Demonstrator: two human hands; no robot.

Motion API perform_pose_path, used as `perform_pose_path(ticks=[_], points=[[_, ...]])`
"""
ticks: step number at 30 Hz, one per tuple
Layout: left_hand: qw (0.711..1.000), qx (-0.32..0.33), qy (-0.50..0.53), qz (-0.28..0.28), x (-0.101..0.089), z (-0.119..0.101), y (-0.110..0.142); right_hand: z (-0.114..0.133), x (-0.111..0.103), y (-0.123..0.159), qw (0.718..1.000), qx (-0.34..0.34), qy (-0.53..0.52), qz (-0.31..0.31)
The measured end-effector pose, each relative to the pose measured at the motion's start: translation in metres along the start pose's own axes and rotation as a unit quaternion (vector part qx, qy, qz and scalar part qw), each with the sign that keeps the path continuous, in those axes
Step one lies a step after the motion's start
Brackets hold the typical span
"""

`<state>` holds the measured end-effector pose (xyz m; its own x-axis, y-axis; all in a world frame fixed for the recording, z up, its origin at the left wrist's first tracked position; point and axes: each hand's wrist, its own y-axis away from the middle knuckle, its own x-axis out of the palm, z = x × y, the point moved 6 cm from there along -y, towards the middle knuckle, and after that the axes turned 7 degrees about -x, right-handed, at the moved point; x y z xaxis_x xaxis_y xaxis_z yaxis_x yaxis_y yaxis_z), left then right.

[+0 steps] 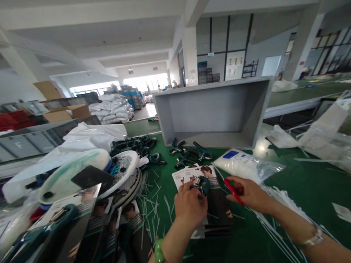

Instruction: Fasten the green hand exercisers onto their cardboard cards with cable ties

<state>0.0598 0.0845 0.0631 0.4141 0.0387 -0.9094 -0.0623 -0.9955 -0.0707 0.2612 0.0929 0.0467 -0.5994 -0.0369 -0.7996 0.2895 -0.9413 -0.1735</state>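
My left hand (190,204) is closed around a dark green hand grip strengthener (204,185) with a metal spring. It rests over a stack of printed cards (217,202) on the green table. Just right of the stack, my right hand (249,194) is closed on a slim red-handled tool (234,192); its working end is too small to make out. Several more dark green grip strengtheners (190,154) lie behind the cards. White plastic ties (282,230) are spread under my right forearm, and loose cut strips (155,199) lie left of my left hand.
A grey bin (206,112) stands on its side behind the work area. A clear bag of white ties (242,164) lies in front of it. At left are a round white tub (126,165) of small metal parts and packed cards (77,234) with grips. Plastic bags (334,131) crowd the right.
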Motion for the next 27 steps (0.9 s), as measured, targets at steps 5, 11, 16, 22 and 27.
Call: perform_pose_path(ticks=[5, 11, 16, 22, 27], points=[[0.998, 0.027, -0.064, 0.002, -0.003, -0.007, 0.006, 0.046, 0.002, 0.015, 0.929, -0.185, 0.319, -0.021], [1.0, 0.005, -0.022, -0.009, 0.005, -0.004, 0.004, 0.062, -0.004, 0.015, 0.864, -0.208, 0.458, -0.01], [0.997, -0.005, 0.061, -0.05, 0.003, 0.004, 0.002, 0.083, -0.007, 0.014, 0.833, -0.24, 0.497, -0.021], [0.991, -0.016, 0.124, -0.055, -0.003, 0.013, 0.001, 0.104, 0.002, 0.002, 0.811, -0.286, 0.51, -0.005], [0.982, -0.041, 0.177, -0.055, 0.006, 0.022, 0.001, 0.096, 0.012, 0.002, 0.812, -0.286, 0.509, -0.006]])
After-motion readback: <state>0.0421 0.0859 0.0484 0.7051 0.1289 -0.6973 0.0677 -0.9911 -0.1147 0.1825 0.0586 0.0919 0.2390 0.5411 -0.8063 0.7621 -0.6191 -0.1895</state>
